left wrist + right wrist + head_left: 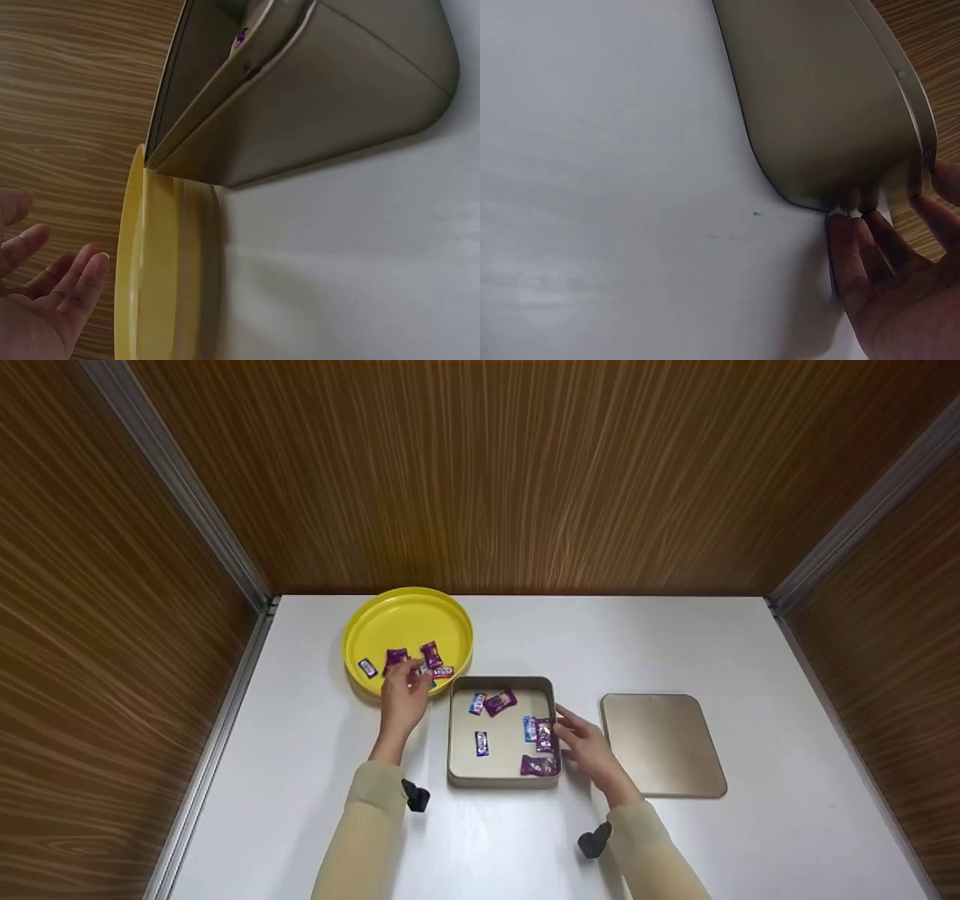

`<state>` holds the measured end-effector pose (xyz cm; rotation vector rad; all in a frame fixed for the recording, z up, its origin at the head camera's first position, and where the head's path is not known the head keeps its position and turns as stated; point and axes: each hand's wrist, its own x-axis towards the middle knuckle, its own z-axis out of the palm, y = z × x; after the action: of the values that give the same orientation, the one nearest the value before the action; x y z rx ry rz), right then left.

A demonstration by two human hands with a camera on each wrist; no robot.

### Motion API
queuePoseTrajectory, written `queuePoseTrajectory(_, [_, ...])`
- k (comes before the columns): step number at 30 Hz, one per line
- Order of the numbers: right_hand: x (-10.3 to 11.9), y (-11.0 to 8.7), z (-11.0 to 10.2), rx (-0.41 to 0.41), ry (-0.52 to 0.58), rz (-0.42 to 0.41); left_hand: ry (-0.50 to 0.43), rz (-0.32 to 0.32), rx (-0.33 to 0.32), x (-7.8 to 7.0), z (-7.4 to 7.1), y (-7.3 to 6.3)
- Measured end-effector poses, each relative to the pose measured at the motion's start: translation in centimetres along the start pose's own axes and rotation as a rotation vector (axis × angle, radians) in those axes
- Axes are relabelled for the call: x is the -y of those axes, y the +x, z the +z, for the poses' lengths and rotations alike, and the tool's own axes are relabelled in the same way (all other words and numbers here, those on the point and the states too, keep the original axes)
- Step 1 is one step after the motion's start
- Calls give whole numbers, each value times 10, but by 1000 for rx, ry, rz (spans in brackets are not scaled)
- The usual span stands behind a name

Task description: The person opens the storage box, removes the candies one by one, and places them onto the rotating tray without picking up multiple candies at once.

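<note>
In the head view my left hand (403,696) is over the near part of the round yellow tray (405,622), beside several small wrapped candies (431,654). The left wrist view shows that hand (45,292) with loosely bent fingers, spread apart, and nothing visible between them. A square metal tin (502,781) stands in the middle, holding several purple and blue wrapped candies (500,703). My right hand (589,744) touches the tin's right side. In the right wrist view its fairly straight fingers (847,251) rest against the outer wall, another fingertip right at the rim.
A flat, square metal lid (664,746) lies on the white table (495,847) to the right of the tin. The yellow tray stands close against the tin's far left corner. Wood-patterned panels (480,480) enclose the back and both sides.
</note>
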<state>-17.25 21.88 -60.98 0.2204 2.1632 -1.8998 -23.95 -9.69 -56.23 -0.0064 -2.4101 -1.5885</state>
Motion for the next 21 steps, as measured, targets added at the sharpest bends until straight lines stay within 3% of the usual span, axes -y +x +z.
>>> queuePoseTrajectory(5, [0, 0, 0, 0, -2, 3, 51, 31, 125, -13, 11, -11])
queuePoseTrajectory(9, [1, 0, 0, 3, -4, 0, 150, 44, 247, -26, 21, -22])
queuePoseTrajectory(15, [0, 1, 0, -5, -8, -14, 300, 119, 349, -38, 36, -38])
queuePoseTrajectory(21, [0, 1, 1, -5, -4, -12, 380, 136, 562, -42, 52, -52])
